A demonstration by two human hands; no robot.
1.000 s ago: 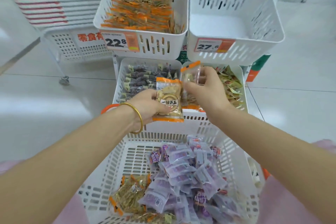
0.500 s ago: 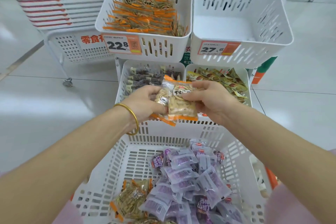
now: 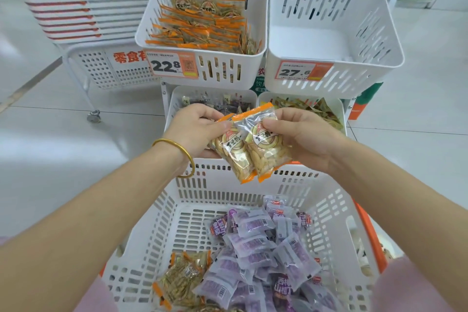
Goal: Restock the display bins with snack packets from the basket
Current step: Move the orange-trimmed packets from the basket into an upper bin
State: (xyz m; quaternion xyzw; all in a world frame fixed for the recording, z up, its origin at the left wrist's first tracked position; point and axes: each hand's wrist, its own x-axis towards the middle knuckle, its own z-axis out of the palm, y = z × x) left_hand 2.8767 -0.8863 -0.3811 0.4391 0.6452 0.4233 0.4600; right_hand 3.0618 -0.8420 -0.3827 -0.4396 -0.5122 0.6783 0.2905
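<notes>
Packets with orange edges point(image 3: 268, 144), two of them, hang side by side just above the basket's point(image 3: 298, 185) far rim. Your left hand point(image 3: 195, 132) pinches one and your right hand point(image 3: 304, 139) the other, fingers point(image 3: 271, 124) clamped on the wrappers with the labels toward you, probably to square them into a tidy pair. Beyond the basket and higher, the bin tagged 22.8 point(image 3: 243, 78) holds the same kind, so that looks like their home; purple packets point(image 3: 253, 243) wait inside the basket.
</notes>
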